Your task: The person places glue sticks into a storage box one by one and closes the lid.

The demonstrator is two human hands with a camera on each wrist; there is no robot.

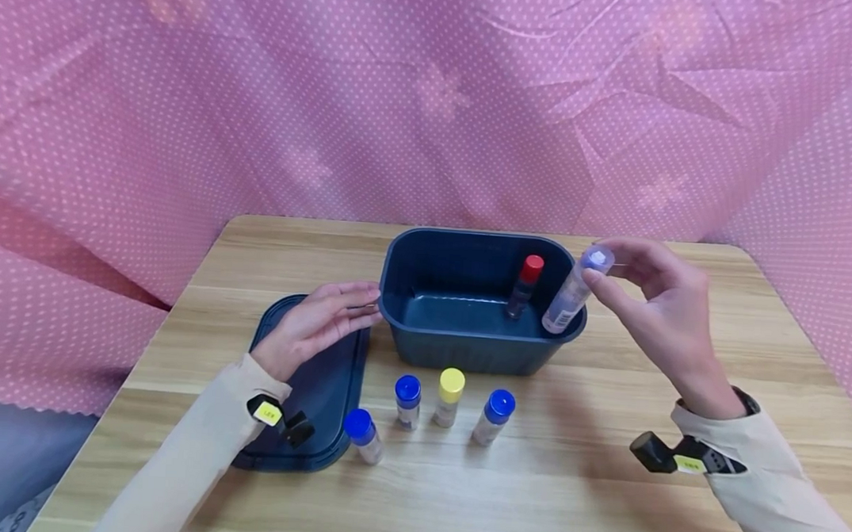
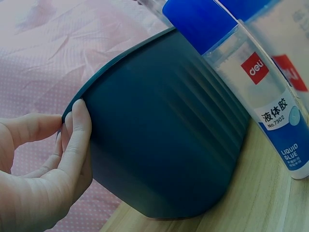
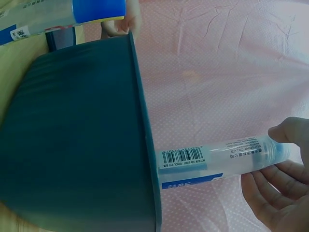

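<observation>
At bin point(image 1: 465, 353), right hand point(image 1: 663, 308) pinches clear bottle point(image 1: 567, 300); left hand point(image 1: 331, 317) grips rim point(image 1: 479, 233); red-capped bottle point(image 1: 526, 285): head view only.

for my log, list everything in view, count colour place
storage bin: 1, dark blue-green, on table
lid: 1, dark blue-green, left of bin
red-capped bottle: 1, red cap, inside bin
translucent-topped bottle: 1, clear, partly inside bin
blue-capped glue bottles: 3, blue caps, nearer than bin
yellow-capped bottle: 1, yellow cap, between blue-capped ones
table: 1, wood-grained, under bin
polka-dot cloth: count unclear, pink, around table
unidentified surface: 1, blue-grey, left of table
wrist cameras: 2, black, one per wrist
sleeves: 2, beige, on forearms
left hand: 1, bare, pinching bin's left rim
right hand: 1, bare, holding translucent-topped bottle
</observation>
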